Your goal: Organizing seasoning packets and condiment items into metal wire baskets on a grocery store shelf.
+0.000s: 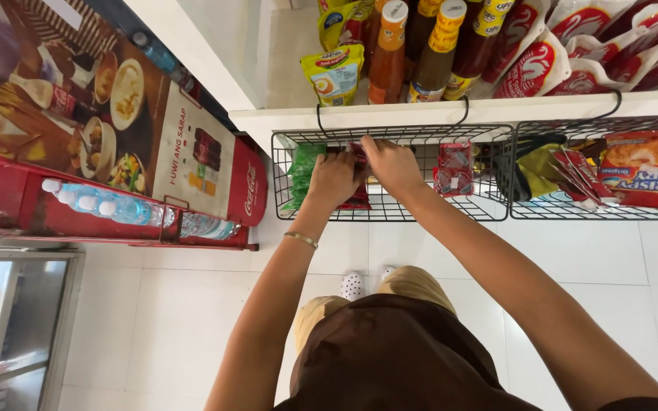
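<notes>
Shop aisle, white tile floor [192,320], white shelf [390,116] with black wire basket [298,214] hooked on front edge. Both hands inside basket, side by side. Left hand [333,179] and right hand [391,164] both clasped on same dark red sachet stack [359,199], directly under fingers (long axis runs away from body). Green packets [304,173] just left of left hand; left hand nearer those. Red sachets [453,169] right of right hand.

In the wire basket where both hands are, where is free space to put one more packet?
Free: the basket bottom between the red sachets and its right wall, and the front strip below the hands. Crowded: the left end, where the green packets, left hand and right hand with dark red packets sit.
</notes>
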